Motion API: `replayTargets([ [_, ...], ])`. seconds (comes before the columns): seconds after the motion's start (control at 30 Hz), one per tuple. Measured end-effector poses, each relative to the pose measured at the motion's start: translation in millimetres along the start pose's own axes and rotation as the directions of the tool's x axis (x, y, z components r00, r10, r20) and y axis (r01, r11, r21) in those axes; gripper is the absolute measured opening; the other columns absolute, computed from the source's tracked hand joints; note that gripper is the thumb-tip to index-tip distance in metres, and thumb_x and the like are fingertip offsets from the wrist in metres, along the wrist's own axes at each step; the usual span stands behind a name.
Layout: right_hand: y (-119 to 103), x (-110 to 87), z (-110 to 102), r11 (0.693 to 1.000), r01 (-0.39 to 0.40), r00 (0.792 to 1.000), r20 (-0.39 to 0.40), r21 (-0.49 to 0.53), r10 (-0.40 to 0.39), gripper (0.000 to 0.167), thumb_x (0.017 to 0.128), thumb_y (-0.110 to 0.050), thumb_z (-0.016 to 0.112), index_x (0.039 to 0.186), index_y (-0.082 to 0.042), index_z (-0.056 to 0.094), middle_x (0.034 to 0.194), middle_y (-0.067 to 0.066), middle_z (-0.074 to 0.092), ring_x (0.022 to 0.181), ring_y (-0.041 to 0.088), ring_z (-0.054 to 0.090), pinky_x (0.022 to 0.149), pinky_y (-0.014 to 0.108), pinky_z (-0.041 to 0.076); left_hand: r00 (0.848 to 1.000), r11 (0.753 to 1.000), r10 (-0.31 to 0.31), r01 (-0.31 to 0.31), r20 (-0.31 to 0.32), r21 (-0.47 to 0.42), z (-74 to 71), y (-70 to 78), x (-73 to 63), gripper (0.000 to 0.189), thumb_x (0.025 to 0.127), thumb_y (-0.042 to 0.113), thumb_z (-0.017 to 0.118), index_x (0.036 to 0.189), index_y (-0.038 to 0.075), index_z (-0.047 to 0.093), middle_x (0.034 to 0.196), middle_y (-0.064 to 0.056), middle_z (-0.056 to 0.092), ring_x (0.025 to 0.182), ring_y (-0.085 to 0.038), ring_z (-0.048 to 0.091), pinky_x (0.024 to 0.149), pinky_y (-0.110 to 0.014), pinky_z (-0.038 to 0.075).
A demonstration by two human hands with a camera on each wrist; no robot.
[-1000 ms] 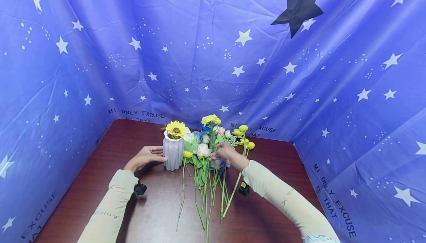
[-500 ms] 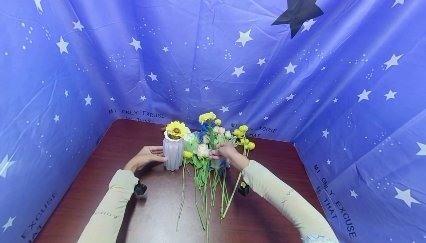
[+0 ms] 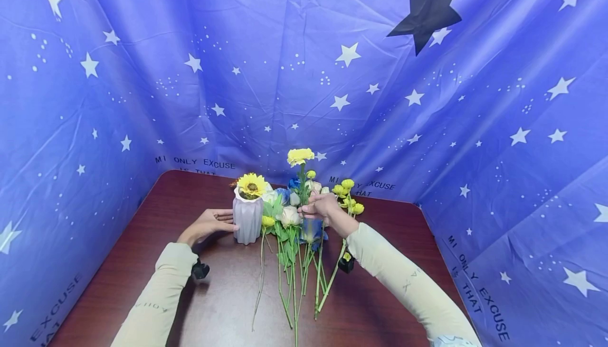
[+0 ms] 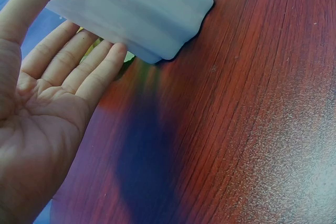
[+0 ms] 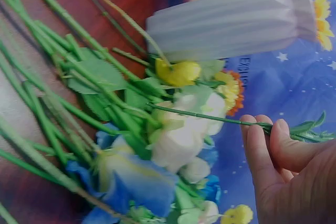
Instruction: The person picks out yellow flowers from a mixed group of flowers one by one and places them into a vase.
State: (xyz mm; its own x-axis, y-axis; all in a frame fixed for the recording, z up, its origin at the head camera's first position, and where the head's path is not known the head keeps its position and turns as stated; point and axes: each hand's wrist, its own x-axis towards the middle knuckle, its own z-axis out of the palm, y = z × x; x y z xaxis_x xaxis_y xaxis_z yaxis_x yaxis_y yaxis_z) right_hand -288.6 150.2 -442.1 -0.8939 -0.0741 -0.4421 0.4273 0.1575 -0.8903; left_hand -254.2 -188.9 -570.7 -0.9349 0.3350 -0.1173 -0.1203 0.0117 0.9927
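Note:
A pale lilac fluted vase (image 3: 247,221) stands upright on the table with one sunflower (image 3: 252,185) in its mouth. My left hand (image 3: 207,225) holds the vase from its left side, thumb in front and fingers behind. Between thumb and fingertips, my right hand (image 3: 328,212) pinches the green stem (image 5: 210,117) of a yellow carnation (image 3: 300,156). That bloom rises above the other flowers. The stem's lower end hangs over the pile in the right wrist view, to the right of the vase in the head view.
Artificial flowers lie right of the vase: a cream rose (image 3: 290,215), a blue flower (image 3: 312,231), and yellow ball-shaped blooms (image 3: 349,194). Their long stems spread toward the front of the brown table (image 3: 214,305). Blue star-printed cloth (image 3: 285,99) hangs behind and on both sides.
My right hand has lifted the yellow carnation higher above the pile, after a slight shift left and back. The left hand and the vase stay in place.

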Motion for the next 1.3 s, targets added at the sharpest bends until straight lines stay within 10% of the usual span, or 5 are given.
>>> replayTargets([
  [0.27, -26, -3.4, 1, 0.998, 0.056, 0.998, -0.010, 0.023, -0.056, 0.044, 0.091, 0.015, 0.064, 0.134, 0.014, 0.057, 0.136, 0.035, 0.057, 0.072, 0.020, 0.077, 0.082, 0.035, 0.064, 1.000, 1.000, -0.012, 0.012, -0.014, 0.007, 0.4, 0.5, -1.1, 0.077, 0.084, 0.007, 0.082, 0.145, -0.017, 0.042, 0.143, -0.035, 0.051, 0.135, -0.044, 0.053, 0.104, -0.034, 0.055],
  [0.57, -55, -10.5, 6, 0.992, 0.129, 0.991, 0.041, -0.004, -0.129, 0.045, 0.092, 0.010, 0.067, 0.136, 0.012, 0.057, 0.128, 0.032, 0.064, 0.110, 0.039, 0.071, 0.092, 0.039, 0.062, 1.000, 1.000, -0.016, 0.016, -0.011, 0.011, 0.9, 0.8, -1.1, 0.077, 0.085, 0.006, 0.081, 0.146, -0.018, 0.040, 0.144, -0.036, 0.050, 0.136, -0.045, 0.052, 0.104, -0.032, 0.055],
  [1.3, -95, -31.3, 44, 0.951, 0.297, 0.953, 0.027, 0.084, -0.300, 0.035, 0.090, 0.007, 0.071, 0.124, 0.013, 0.064, 0.119, 0.031, 0.069, 0.081, 0.018, 0.076, 0.095, 0.041, 0.061, 1.000, 1.000, -0.009, 0.009, -0.008, 0.012, 0.0, -0.2, 0.8, 0.077, 0.085, 0.007, 0.081, 0.146, -0.018, 0.039, 0.144, -0.037, 0.049, 0.136, -0.047, 0.050, 0.104, -0.032, 0.055],
])
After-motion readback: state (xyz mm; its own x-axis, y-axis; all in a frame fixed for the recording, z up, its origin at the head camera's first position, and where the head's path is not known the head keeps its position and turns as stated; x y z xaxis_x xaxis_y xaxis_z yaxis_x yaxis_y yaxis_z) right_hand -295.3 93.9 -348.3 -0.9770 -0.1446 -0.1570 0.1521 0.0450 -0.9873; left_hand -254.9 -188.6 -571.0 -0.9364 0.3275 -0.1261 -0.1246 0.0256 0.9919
